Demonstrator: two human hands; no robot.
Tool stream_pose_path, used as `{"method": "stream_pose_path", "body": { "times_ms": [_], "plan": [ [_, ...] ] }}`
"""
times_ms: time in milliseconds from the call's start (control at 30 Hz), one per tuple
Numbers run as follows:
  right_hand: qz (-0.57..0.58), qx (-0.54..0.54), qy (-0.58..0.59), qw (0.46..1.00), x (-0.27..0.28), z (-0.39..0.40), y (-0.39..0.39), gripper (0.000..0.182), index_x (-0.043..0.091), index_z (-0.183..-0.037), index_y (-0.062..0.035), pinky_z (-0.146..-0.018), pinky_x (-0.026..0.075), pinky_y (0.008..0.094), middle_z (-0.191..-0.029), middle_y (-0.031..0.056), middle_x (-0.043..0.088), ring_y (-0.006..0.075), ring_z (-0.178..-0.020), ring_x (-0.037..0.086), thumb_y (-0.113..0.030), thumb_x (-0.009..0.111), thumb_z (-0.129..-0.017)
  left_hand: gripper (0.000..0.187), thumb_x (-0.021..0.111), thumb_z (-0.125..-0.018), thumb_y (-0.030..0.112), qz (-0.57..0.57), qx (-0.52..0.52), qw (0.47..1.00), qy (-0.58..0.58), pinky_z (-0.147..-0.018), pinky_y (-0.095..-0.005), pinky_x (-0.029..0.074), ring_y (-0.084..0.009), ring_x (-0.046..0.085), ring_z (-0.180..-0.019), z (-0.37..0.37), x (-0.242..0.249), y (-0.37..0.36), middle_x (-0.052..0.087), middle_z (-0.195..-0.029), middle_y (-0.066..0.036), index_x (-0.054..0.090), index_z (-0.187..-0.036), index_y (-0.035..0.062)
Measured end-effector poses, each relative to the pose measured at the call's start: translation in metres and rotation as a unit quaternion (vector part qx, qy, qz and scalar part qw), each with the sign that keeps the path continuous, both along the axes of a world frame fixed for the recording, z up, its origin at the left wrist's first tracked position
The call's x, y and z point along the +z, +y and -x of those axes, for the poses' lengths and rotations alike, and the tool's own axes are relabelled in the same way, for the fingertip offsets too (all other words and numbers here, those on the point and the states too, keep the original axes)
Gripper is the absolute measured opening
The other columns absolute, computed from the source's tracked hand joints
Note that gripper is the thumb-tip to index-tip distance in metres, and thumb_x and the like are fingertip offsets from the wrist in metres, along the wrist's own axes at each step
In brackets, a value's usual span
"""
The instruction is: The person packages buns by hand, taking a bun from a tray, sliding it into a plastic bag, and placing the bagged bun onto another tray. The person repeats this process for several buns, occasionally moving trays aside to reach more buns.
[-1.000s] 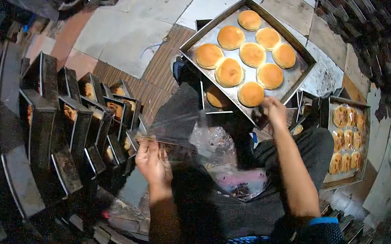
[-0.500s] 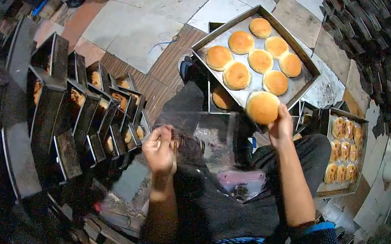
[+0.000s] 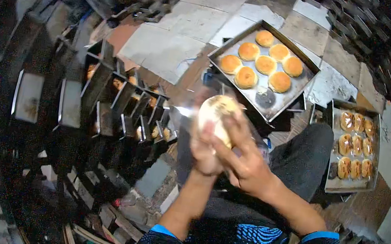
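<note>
Both hands raised together mid-frame, over the lap. Right hand [image 3: 245, 164] wrapped around a bun [image 3: 217, 115], fingers [image 3: 233, 128] curled over its near side, pinching it. Left hand [image 3: 203, 152] pressed against the right from the left side, fingers closed on a clear bag [image 3: 191, 116] around the bun; exact finger grip partly hidden behind the right hand. Bun pale, tilted up, held well above the floor [image 3: 166, 50].

Beyond the hands, a metal tray [image 3: 290, 94] on the floor with six golden buns [image 3: 265, 64] in two rows; near corner bare, dark mark there. At right, second tray [image 3: 345, 186] of bagged buns [image 3: 354, 146], shiny wrap. At left, rows of dark baking tins [image 3: 121, 104] standing on edge, a few showing bread inside. More tins stacked along the far edges, blurred by lens distortion. Dark trouser leg [image 3: 303, 155] under the hands, blue-patterned sleeves [image 3: 264, 234] at the bottom.
</note>
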State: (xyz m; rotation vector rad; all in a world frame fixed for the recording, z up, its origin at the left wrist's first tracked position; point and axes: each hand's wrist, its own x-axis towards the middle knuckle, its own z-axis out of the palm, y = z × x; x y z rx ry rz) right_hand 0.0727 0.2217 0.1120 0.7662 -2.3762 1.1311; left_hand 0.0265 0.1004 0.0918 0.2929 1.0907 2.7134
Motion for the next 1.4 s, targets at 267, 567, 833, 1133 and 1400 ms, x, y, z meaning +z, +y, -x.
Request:
{"method": "stream_pose_path", "body": {
  "times_ms": [267, 567, 833, 1133, 1400],
  "plan": [
    [-0.046, 0.152, -0.110, 0.981, 0.013, -0.030, -0.004, 0.050, 0.053, -0.128, -0.0009, -0.101, 0.043, 0.0434, -0.128, 0.0260, 0.052, 0.0417, -0.118, 0.052, -0.006, 0.066, -0.080, 0.063, 0.041, -0.092, 0.050, -0.078, 0.094, 0.980, -0.155, -0.093, -0.0431, 0.049, -0.0293, 0.059, -0.108, 0.011, 0.023, -0.033, 0.058, -0.124, -0.015, 0.044, -0.133, 0.0015],
    [0.081, 0.203, -0.107, 0.970, 0.057, -0.007, -0.016, 0.008, 0.065, -0.083, -0.0031, -0.064, 0.047, 0.0367, -0.077, 0.0165, 0.062, 0.0293, -0.070, 0.062, -0.008, 0.070, -0.079, 0.047, 0.050, -0.094, 0.036, -0.050, -0.086, 0.976, -0.192, -0.085, -0.0385, 0.054, -0.0258, 0.066, -0.094, 0.020, -0.020, -0.047, 0.066, -0.112, -0.013, 0.053, -0.126, 0.0015],
    [0.057, -0.122, -0.002, 0.991, 0.007, 0.006, -0.006, 0.014, 0.067, -0.080, -0.0022, -0.079, 0.049, 0.0386, -0.079, 0.0115, 0.063, 0.0320, -0.076, 0.061, -0.005, 0.075, -0.069, 0.058, 0.039, -0.093, 0.052, 0.008, -0.001, 0.966, -0.258, -0.089, -0.0473, 0.051, -0.0249, 0.059, -0.111, 0.008, -0.018, -0.062, 0.060, -0.124, -0.010, 0.050, -0.131, 0.0083],
    [0.315, -0.149, -0.169, 0.922, -0.027, 0.011, -0.005, 0.005, 0.068, -0.084, 0.0027, -0.065, 0.044, 0.0265, -0.076, 0.0079, 0.062, 0.0157, -0.070, 0.056, -0.002, 0.067, -0.083, 0.032, 0.062, -0.092, 0.023, 0.326, 0.230, 0.908, 0.125, -0.087, -0.0327, 0.049, -0.0213, 0.062, -0.102, -0.044, -0.060, -0.047, 0.063, -0.113, -0.013, 0.059, -0.114, -0.0002],
    [0.129, -0.107, -0.067, 0.984, -0.036, 0.054, -0.018, 0.009, 0.070, -0.084, -0.0036, -0.068, 0.050, 0.0327, -0.083, 0.0125, 0.063, 0.0247, -0.076, 0.062, -0.003, 0.072, -0.075, 0.011, 0.069, -0.075, 0.003, 0.508, 0.439, 0.666, 0.325, -0.065, -0.0304, 0.046, -0.0229, 0.057, -0.071, -0.004, -0.043, -0.114, 0.061, -0.086, -0.011, 0.071, -0.086, 0.0059]
  ]
}}
